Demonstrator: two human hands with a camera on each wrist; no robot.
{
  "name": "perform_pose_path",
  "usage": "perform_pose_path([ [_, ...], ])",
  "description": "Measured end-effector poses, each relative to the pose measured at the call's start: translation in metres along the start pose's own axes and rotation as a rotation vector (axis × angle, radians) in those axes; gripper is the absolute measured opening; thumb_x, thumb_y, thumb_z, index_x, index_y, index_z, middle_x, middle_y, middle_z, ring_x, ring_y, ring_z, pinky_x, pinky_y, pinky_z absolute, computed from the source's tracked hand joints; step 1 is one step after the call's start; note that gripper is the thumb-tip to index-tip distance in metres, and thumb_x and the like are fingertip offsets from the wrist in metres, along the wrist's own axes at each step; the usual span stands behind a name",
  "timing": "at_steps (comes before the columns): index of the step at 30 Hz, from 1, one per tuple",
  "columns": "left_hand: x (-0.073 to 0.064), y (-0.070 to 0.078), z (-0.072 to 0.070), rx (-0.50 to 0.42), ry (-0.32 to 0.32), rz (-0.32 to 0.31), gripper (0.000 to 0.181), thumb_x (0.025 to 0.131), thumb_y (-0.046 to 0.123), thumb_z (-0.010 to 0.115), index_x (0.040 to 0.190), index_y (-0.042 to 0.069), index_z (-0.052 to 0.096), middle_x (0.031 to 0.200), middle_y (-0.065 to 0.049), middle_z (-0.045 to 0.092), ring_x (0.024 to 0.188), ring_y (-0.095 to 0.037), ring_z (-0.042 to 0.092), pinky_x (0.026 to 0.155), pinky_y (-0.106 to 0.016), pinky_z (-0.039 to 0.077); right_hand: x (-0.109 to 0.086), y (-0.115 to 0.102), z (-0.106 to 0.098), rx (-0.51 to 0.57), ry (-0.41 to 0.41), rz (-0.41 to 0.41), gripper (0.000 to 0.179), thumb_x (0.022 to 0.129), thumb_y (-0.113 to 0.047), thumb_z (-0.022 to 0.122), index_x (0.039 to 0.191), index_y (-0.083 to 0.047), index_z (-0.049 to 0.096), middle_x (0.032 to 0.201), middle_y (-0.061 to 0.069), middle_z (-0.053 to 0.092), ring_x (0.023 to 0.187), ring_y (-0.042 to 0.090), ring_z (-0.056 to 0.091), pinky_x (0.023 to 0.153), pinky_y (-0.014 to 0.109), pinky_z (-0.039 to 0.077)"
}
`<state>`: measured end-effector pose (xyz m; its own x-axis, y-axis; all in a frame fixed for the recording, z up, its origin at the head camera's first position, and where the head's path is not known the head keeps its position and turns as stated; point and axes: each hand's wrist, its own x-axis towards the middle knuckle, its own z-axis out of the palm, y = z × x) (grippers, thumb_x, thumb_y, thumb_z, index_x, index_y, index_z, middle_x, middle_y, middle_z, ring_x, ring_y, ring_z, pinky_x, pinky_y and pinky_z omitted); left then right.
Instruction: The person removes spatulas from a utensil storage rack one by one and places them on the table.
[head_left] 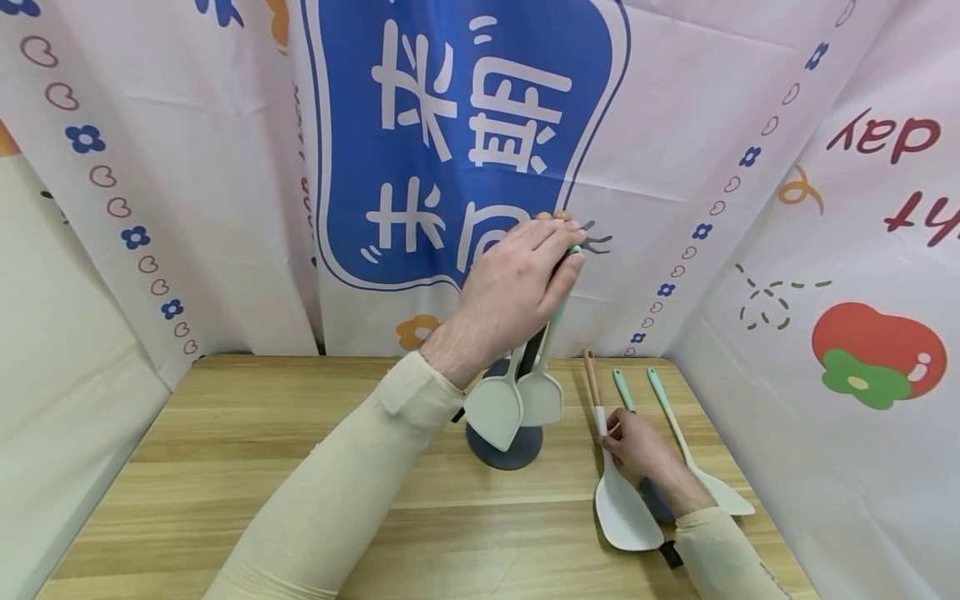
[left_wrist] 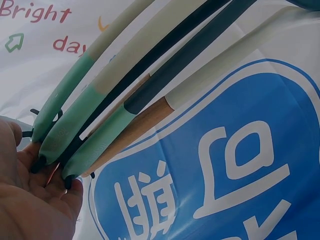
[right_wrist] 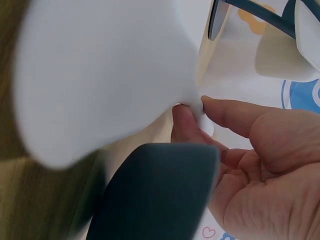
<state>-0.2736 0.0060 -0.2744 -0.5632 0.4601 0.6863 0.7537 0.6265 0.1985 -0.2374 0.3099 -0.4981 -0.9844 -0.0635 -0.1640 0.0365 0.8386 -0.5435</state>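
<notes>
My left hand [head_left: 517, 271] grips the top of a dark utensil stand [head_left: 504, 448], its fingers curled over where the handles hang. From this stand hang several pale-headed utensils, among them a pointed spatula [head_left: 495, 408] and a squarer one [head_left: 542, 398]. Green handles [left_wrist: 67, 132] and a wooden handle [left_wrist: 132, 132] meet the fingers of the left hand [left_wrist: 35, 195] in the left wrist view. My right hand [head_left: 643, 446] pinches the neck of a white wok spatula [head_left: 626, 512] with a wooden handle end. Its broad head fills much of the right wrist view.
Right of the held spatula lie a dark-headed utensil [right_wrist: 160, 195], partly hidden by the right hand, and a pale spatula [head_left: 720, 492] with a green handle. The wooden table [head_left: 300, 467] is bounded by printed cloth [head_left: 675, 150] behind and at the sides.
</notes>
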Motion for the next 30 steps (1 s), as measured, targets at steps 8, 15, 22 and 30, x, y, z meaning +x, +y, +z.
perform_pose_path([
  [8,0.0,0.0,0.0,0.0,0.001,0.001,0.047,0.128,0.037,0.045,0.163,0.016,0.068,0.174,-0.004,0.065,0.17,-0.022,0.055,0.15,-0.035,0.034,0.017,0.03,0.01,-0.006,-0.029,-0.047,0.016,0.113,-0.007,0.075,0.116,0.006,0.066,0.095,0.016,0.079,0.071,0.021,0.074,0.06,0.03,0.059],
  [15,0.0,0.0,0.0,0.002,0.002,0.001,0.047,0.128,0.037,0.045,0.163,0.016,0.068,0.174,-0.004,0.065,0.17,-0.023,0.055,0.15,-0.035,0.034,0.023,0.041,0.014,-0.022,-0.03,-0.045,0.018,0.114,-0.011,0.076,0.118,0.004,0.068,0.095,0.014,0.08,0.071,0.018,0.074,0.061,0.029,0.059],
  [22,0.0,0.0,0.0,0.005,0.004,0.001,0.047,0.128,0.037,0.045,0.163,0.016,0.068,0.174,-0.004,0.066,0.17,-0.022,0.055,0.149,-0.035,0.035,0.001,0.004,0.004,-0.066,-0.026,0.015,0.015,0.113,-0.005,0.074,0.121,0.006,0.068,0.097,0.013,0.081,0.073,0.016,0.074,0.063,0.028,0.057],
  [30,0.0,0.0,0.001,0.005,0.012,0.006,0.046,0.128,0.036,0.046,0.163,0.016,0.068,0.173,-0.004,0.066,0.169,-0.022,0.056,0.149,-0.036,0.037,0.002,0.006,0.003,-0.059,-0.031,0.004,0.018,0.113,-0.004,0.075,0.123,0.008,0.066,0.097,0.016,0.079,0.075,0.019,0.074,0.065,0.031,0.059],
])
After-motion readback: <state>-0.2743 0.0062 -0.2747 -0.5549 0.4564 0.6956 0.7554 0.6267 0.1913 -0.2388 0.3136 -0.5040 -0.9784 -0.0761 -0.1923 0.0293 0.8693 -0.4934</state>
